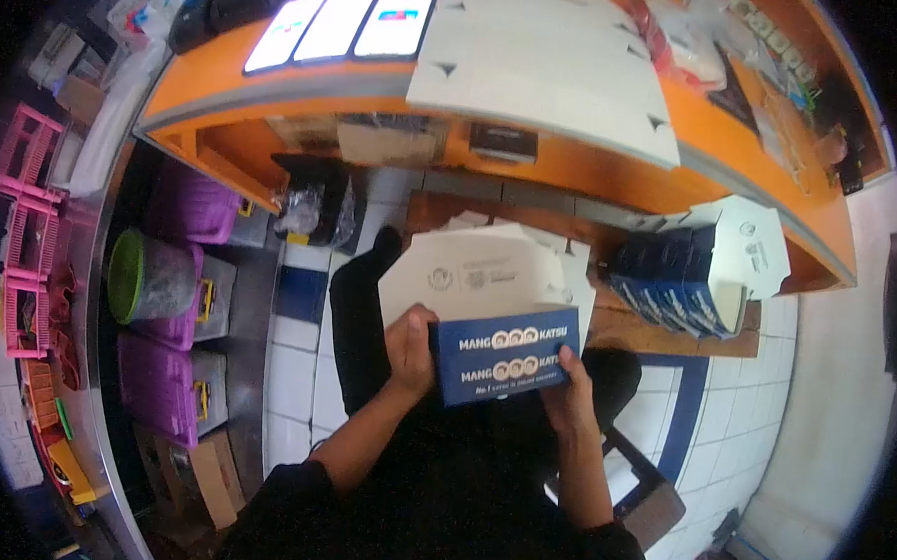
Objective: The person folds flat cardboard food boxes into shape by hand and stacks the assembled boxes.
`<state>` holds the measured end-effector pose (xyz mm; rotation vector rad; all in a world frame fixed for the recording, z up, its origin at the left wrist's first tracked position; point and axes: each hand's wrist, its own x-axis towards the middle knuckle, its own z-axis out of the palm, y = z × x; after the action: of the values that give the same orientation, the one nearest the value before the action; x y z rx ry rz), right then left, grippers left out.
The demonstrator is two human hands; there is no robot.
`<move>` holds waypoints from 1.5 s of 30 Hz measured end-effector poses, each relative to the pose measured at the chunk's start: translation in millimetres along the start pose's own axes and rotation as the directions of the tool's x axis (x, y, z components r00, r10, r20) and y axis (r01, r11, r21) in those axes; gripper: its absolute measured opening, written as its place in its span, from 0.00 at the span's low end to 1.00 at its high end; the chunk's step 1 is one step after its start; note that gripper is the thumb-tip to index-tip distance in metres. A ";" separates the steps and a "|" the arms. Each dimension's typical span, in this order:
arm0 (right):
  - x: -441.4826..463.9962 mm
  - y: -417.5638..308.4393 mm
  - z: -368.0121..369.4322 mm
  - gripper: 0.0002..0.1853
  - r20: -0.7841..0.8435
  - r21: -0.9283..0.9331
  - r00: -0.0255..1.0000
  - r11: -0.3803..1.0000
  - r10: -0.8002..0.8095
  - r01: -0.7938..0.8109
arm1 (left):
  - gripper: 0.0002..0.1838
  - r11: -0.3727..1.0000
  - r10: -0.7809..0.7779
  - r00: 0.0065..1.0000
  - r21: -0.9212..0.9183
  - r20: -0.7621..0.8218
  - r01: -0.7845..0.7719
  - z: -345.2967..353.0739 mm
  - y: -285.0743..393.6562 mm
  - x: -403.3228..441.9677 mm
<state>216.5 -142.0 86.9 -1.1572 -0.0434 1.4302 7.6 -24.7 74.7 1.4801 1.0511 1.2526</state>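
In front of my lap is a navy blue cardboard food box [500, 367] with "MANG KATSU" printed on its front wall. Its white inner side and lid flap [484, 267] stand up behind that wall. My left hand [410, 356] grips the left end of the box, fingers partly hidden behind it. At the right end my right hand [570, 390] holds on, its thumb pressed against the blue front. Part of another white card edge shows behind the box at its right.
Several folded boxes [669, 280] stand nested on a wooden board at right. Flat white box blanks [548, 69] lie on the orange counter [202, 89], beside several lit phone-like screens [330, 25]. Purple-lidded bins [159, 387] and a green-rimmed tub [148, 277] are at left.
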 end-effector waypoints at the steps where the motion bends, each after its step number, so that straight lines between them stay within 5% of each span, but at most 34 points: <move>1: -1.1 0.3 -1.9 0.38 0.004 -0.005 1.000 1.000 -0.002 0.002 | 0.32 1.000 -0.028 1.000 0.006 0.003 0.028 0.3 -1.6 -3.2; 11: 4.1 10.9 -9.9 0.36 -0.006 -0.050 0.999 0.998 -0.035 0.034 | 0.29 0.991 -0.073 0.997 -0.112 0.024 0.075 -2.2 -20.0 -3.2; 17: 37.2 22.1 -14.0 0.36 -0.048 -0.233 0.991 0.966 -0.125 0.110 | 0.32 0.950 -0.192 0.981 0.252 0.006 0.184 10.4 -71.5 3.6; 19: 58.5 40.6 -37.1 0.36 -0.037 -0.354 0.987 0.925 -0.158 0.135 | 0.38 0.771 -0.615 0.757 -0.034 0.222 0.636 16.4 -116.0 -16.4; 20: 63.1 45.1 -44.5 0.36 -0.038 -0.461 0.995 0.885 -0.096 0.068 | 0.44 0.721 -0.680 0.607 0.226 0.412 0.655 10.1 -132.4 -19.0; 23: 78.3 56.7 -67.8 0.39 -0.067 -0.564 0.997 0.823 0.035 -0.067 | 0.45 0.804 -0.584 0.695 0.416 0.420 0.425 6.7 -108.3 -27.2; 25: 79.5 52.7 -65.3 0.42 -0.057 -0.564 0.998 0.823 0.034 -0.060 | 0.42 0.751 -0.646 0.652 0.482 0.398 0.450 6.9 -92.0 -15.5; 26: 84.0 54.7 -67.3 0.43 -0.083 -0.708 0.994 0.706 -0.071 -0.009 | 0.39 0.752 -0.647 0.647 0.479 0.402 0.454 8.5 -87.7 -10.0; 29: 94.2 52.9 -70.1 0.42 -0.156 -0.726 0.988 0.677 0.010 -0.122 | 0.34 0.731 -0.672 0.629 0.483 0.391 0.482 11.5 -100.5 -9.9; 32: 98.0 59.6 -75.8 0.39 -0.146 -0.739 0.986 0.672 -0.078 -0.056 | 0.35 0.762 -0.629 0.686 0.464 0.365 0.452 14.4 -105.3 -8.5; 35: 88.1 55.0 -75.9 0.38 -0.102 -0.724 0.994 0.688 -0.047 -0.042 | 0.40 0.733 -0.680 0.623 0.389 0.387 0.558 12.9 -94.4 -11.0; 37: 82.3 46.0 -81.3 0.33 0.015 -0.632 0.996 0.772 -0.086 0.076 | 0.45 0.809 -0.551 0.710 0.072 0.439 0.583 4.8 -83.7 -13.7; 38: 77.7 42.7 -89.4 0.34 0.145 -0.685 0.976 0.695 -0.161 0.217 | 0.46 0.724 -0.471 0.685 -0.200 0.556 0.660 -7.3 -77.0 -10.0; 39: 66.3 44.8 -95.7 0.40 0.269 -0.715 0.939 0.609 -0.215 0.344 | 0.46 0.713 -0.489 0.673 -0.191 0.555 0.675 -11.7 -78.4 -12.9; 40: 56.1 30.9 -83.9 0.51 0.196 -0.773 0.973 0.592 -0.119 0.227 | 0.43 0.716 -0.504 0.717 -0.231 0.481 0.658 -14.5 -82.7 -18.9; 41: 57.5 33.4 -86.6 0.51 0.187 -0.771 0.974 0.597 -0.125 0.224 | 0.41 0.732 -0.500 0.765 -0.273 0.406 0.624 -14.6 -88.9 -17.8; 43: 65.2 40.5 -94.6 0.43 0.200 -0.920 0.974 0.321 -0.110 0.225 | 0.35 0.752 -0.531 0.715 -0.137 0.455 0.645 -13.6 -107.9 -19.7; 45: 66.0 38.1 -92.6 0.43 0.243 -0.926 0.949 0.242 -0.201 0.289 | 0.31 0.825 -0.516 0.829 0.384 0.216 0.414 -0.3 -114.1 -22.9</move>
<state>263.5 -155.5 -22.6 -1.9602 -1.2988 1.0752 -1.5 -20.4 -41.2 1.4689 1.3427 0.4865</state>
